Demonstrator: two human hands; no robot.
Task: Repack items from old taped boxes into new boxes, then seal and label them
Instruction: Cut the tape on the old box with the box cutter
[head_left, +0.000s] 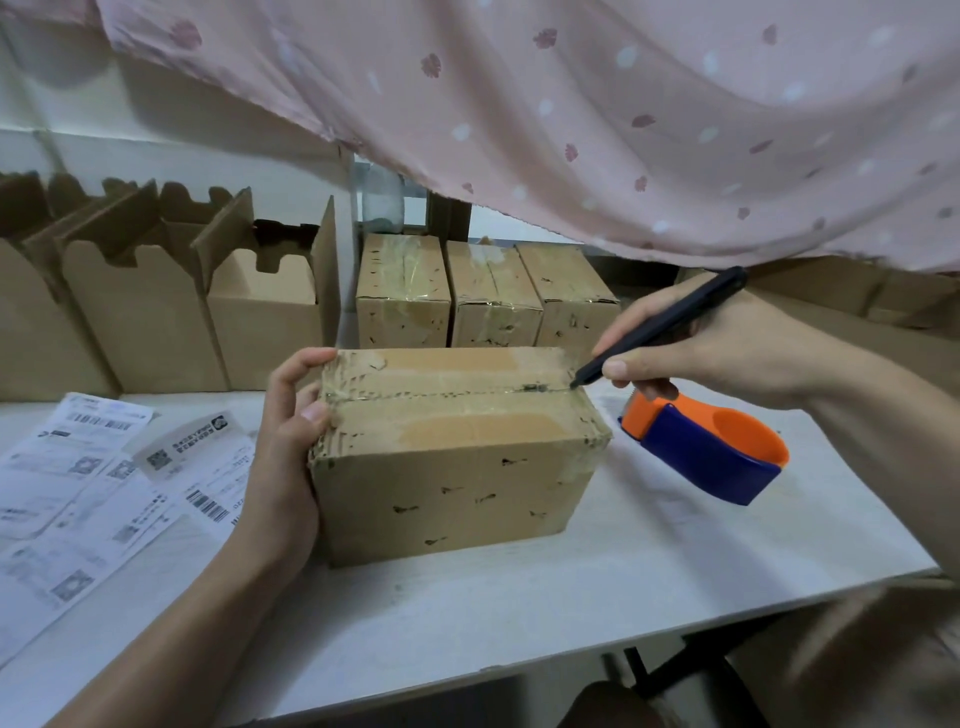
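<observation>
lengthwise left-right taped box (457, 457), pen (660, 327) at seam

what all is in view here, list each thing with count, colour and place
front taped box: 1, brown, centre of the table
back taped boxes: 3, brown, in a row behind the front one
open boxes: at least 3, brown, flaps up, back left
tape dispenser: 1, orange and blue, on the table right of the front box
shipping labels: several, white with black print, left part of the table
pen-like tool: 1, dark, tip at the right end of the front box's top seam
table: 1, white
cloth: 1, pink with spots, hanging across the top
left hand: 1, grips the front box's left end
right hand: 1, holds the tool
</observation>
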